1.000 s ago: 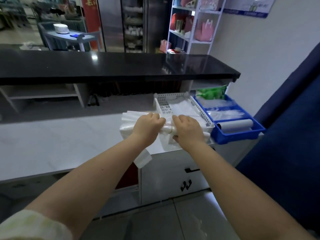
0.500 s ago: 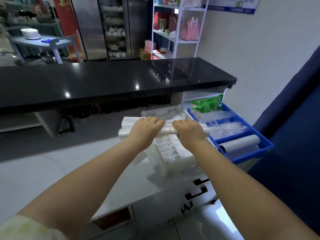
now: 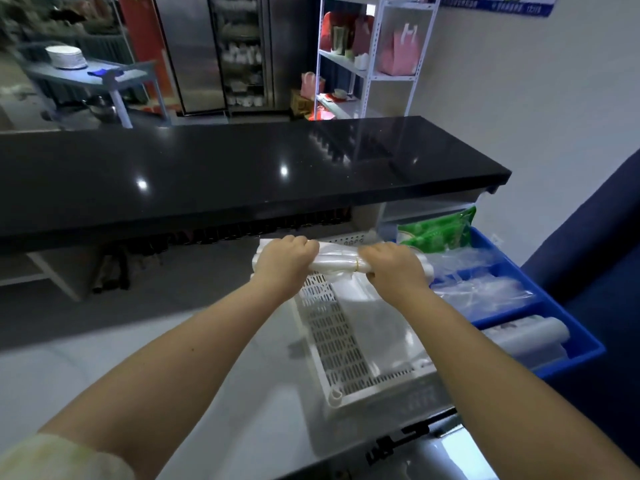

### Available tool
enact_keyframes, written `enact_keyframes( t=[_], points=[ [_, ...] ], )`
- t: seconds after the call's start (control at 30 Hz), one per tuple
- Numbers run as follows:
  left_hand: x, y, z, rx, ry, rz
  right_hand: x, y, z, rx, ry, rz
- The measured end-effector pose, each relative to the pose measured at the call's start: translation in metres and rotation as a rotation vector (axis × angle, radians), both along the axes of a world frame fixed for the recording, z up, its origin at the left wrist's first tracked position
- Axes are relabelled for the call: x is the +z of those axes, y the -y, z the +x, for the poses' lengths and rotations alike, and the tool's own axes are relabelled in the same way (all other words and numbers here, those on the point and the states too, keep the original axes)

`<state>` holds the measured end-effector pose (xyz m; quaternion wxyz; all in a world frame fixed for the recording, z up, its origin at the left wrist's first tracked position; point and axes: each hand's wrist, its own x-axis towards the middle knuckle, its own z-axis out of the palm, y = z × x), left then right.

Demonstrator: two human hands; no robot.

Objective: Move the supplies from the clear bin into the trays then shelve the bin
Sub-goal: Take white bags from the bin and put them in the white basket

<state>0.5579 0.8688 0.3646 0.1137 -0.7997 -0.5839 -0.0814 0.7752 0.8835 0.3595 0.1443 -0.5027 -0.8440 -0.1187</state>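
Note:
Both hands grip one rolled bundle of clear plastic bags [image 3: 334, 266], bound by a thin yellow band. My left hand [image 3: 285, 263] is closed around its left end and my right hand [image 3: 393, 270] around its right end. The bundle hovers over the far end of a white perforated tray [image 3: 334, 344], which holds flat plastic bags. Right of it stands a blue tray [image 3: 585, 351] with a green packet [image 3: 438, 232], clear bags [image 3: 481, 292] and a white roll [image 3: 530, 336]. No clear bin is in view.
The trays sit on a pale counter [image 3: 104, 368] over cabinet doors with dark handles. A raised black counter top [image 3: 225, 168] runs behind them. A white shelf unit [image 3: 370, 53] with pink bags stands at the back, a dark blue panel [image 3: 595, 237] on the right.
The view has moved closer to the trays and tilted down over them. Both hands, still gripping the bundle, have carried it from the counter edge to above the white tray's far end.

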Motion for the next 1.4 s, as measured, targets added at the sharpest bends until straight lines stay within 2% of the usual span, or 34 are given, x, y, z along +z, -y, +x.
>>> enact_keyframes(
  t=[0.2, 0.3, 0.33, 0.37, 0.4, 0.43, 0.57, 0.6, 0.63, 0.7, 0.87, 0.97, 1.07, 1.13, 1.27, 1.33, 1.4],
  points=[
    [-0.004, -0.001, 0.022, 0.196, -0.002, -0.011, -0.015, -0.022, 0.01, 0.07, -0.01, 0.072],
    [-0.004, 0.003, 0.034, 0.332, 0.037, -0.012, -0.02, -0.017, 0.017, 0.219, -0.227, 0.24],
    [-0.004, 0.005, 0.039, 0.379, 0.039, -0.01, -0.023, -0.015, 0.02, 0.305, -0.333, 0.247],
    [-0.005, 0.007, 0.043, 0.425, 0.039, -0.007, -0.025, -0.01, 0.024, 0.383, -0.451, 0.155],
    [-0.005, 0.009, 0.048, 0.468, 0.037, -0.004, -0.025, -0.004, 0.028, 0.419, -0.589, -0.022],
    [-0.005, 0.011, 0.053, 0.504, 0.032, -0.001, -0.024, 0.001, 0.032, 0.388, -0.743, -0.285],
    [-0.005, 0.022, 0.08, 0.592, 0.003, 0.035, -0.02, -0.008, 0.043, 0.054, -1.483, -1.693],
    [-0.005, 0.025, 0.087, 0.592, -0.008, 0.05, -0.02, -0.016, 0.046, 0.073, -1.668, -1.899],
    [-0.004, 0.028, 0.096, 0.579, -0.032, 0.059, -0.018, -0.022, 0.048, 0.108, -1.819, -2.008],
    [-0.001, 0.037, 0.111, 0.547, -0.105, 0.067, -0.014, -0.025, 0.047, 0.16, -1.954, -2.072],
    [0.001, 0.053, 0.127, 0.471, -0.145, 0.201, -0.011, -0.018, 0.039, 0.016, -1.994, -2.069],
    [-0.002, 0.065, 0.138, 0.421, -0.142, 0.248, -0.008, -0.009, 0.032, -0.195, -1.947, -1.974],
    [-0.009, 0.077, 0.149, 0.359, -0.189, 0.219, -0.015, 0.0, 0.023, -0.361, -1.815, -1.809],
    [-0.012, 0.083, 0.15, 0.372, -0.163, 0.122, -0.021, 0.003, 0.022, -0.419, -1.756, -1.755],
    [-0.005, 0.089, 0.133, 0.406, 0.111, -0.21, -0.028, 0.002, 0.032, -0.386, -1.64, -1.715],
    [0.007, 0.092, 0.119, 0.373, 0.362, -0.207, -0.028, 0.0, 0.036, -0.332, -1.589, -1.728],
    [0.012, 0.09, 0.103, 0.417, 0.693, -0.061, -0.027, -0.003, 0.039, -0.284, -1.517, -1.702]
  ],
)
